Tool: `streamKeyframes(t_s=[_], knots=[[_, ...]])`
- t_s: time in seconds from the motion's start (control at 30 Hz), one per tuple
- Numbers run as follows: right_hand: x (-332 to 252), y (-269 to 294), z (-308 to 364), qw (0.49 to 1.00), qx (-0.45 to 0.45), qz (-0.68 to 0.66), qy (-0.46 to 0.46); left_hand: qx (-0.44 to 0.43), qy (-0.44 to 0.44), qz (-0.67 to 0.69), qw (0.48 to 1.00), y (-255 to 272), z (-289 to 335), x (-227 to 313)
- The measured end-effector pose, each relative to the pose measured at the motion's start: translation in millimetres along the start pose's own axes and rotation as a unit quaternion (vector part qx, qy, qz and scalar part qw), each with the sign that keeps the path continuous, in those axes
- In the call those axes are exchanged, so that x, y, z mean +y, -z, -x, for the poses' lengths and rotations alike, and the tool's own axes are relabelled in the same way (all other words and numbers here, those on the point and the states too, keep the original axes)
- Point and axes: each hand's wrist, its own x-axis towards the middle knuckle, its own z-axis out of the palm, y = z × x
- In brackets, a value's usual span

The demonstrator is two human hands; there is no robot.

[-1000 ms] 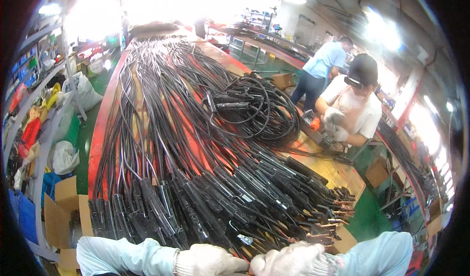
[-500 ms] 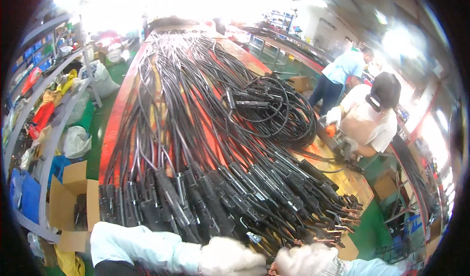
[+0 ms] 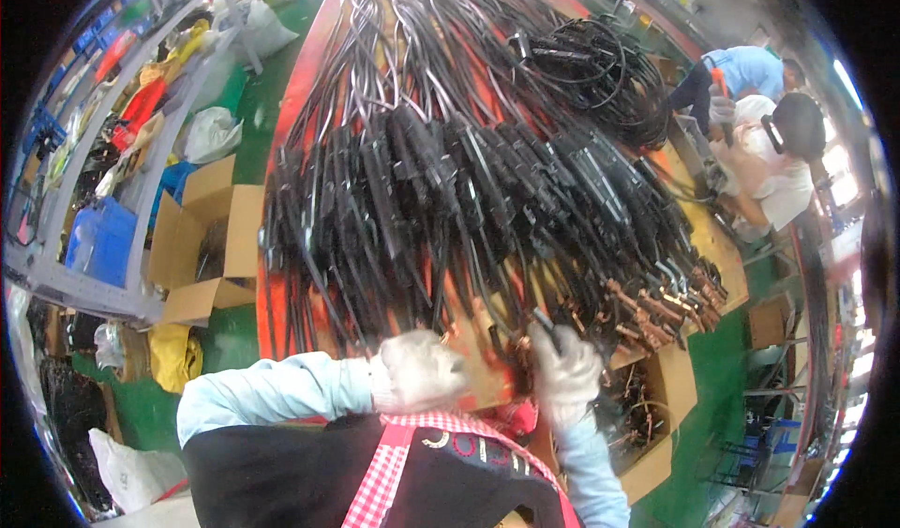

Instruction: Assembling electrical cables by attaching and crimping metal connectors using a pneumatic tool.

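Observation:
My left hand (image 3: 420, 371), in a white glove, is at the table's near edge beside the lower ends of black cables. Its fingers are curled and blurred; what they hold, if anything, is hidden. To its right my gloved right hand (image 3: 569, 371) is closed around a short dark bar-shaped piece (image 3: 546, 327) with a pale edge, pointing up and left. Beyond both hands lies a dense row of black handles (image 3: 487, 181) with cables running to the far end. Copper-coloured clamp ends (image 3: 647, 308) bunch at the row's right.
An open cardboard box (image 3: 677, 378) with copper-ended parts stands right of my right hand. Another open box (image 3: 239, 233) is left of the table, near a shelf rack (image 3: 56, 280). A cable coil (image 3: 609, 78) lies far right; a person (image 3: 778, 153) works beside it.
My view has tilted down, so the table sits higher. My hands, close together before, are now apart. My right hand is raised with the dark piece showing in it.

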Motion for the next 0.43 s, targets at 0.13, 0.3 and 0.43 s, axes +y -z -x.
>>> streamKeyframes(t_s=[0.13, 0.3, 0.43], knots=[[34.9, -0.2, -12.5, 0.995, 0.046, -0.029, -0.085, 0.024, 0.057, 0.004, 0.998, -10.2, 36.8, 5.5], [17.0, 22.5, 1.8, 0.996, 0.038, -0.064, -0.047, 0.268, 0.188, -0.199, 0.924, 21.5, 101.0, 4.5], [-2.4, 20.4, 26.6, 0.988, 0.113, -0.095, -0.045, 0.323, 0.516, -0.242, 0.755, -5.3, 167.3, -33.7]])
